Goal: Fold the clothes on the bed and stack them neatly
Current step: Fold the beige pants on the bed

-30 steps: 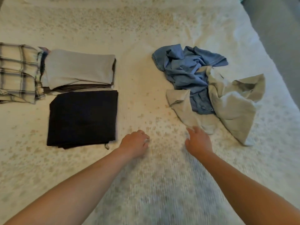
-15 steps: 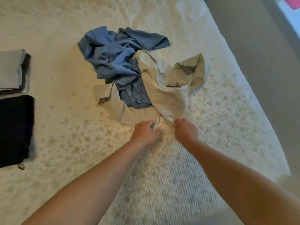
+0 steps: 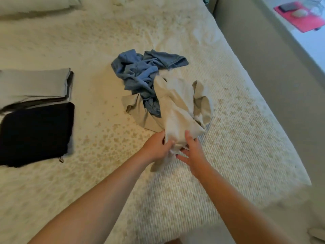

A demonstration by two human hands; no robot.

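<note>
Item 1. Left hand (image 3: 157,147): forearm extended from the lower left; fingers curled round the near end of the beige garment (image 3: 177,111), which is gripped and bunched, a small tail of cloth hanging below the hand.

Item 2. Right hand (image 3: 192,150): forearm extended from the lower right; fingers spread and fairly straight, laid against the right side of the same gripped end (a firm grasp is not shown; the fingertips are partly hidden by cloth).

Item 3. Beige garment: crumpled, unfolded, its near end raised slightly off the bed (image 3: 237,138) in the hands; the rest is trailed back over the bedspread, a collar-like flap lying to the left and a loose fold to the right.

Item 4. Blue denim garment (image 3: 139,73): crumpled, unfolded, lying just beyond the beige garment, touching it and partly covered by it.

Item 5. Folded grey pile (image 3: 33,83): lying at the left edge of the view, darker layers seen beneath its top piece.

Item 6. Folded black garment (image 3: 35,132): lying flat just in front of the grey pile, well apart from the crumpled clothes.

Item 7. Pillow (image 3: 35,6): seen in part at the top left.

Item 8. Red mat (image 3: 299,16): seen at the top right, off the bed, small objects upon it (blurred, not identifiable).
</note>
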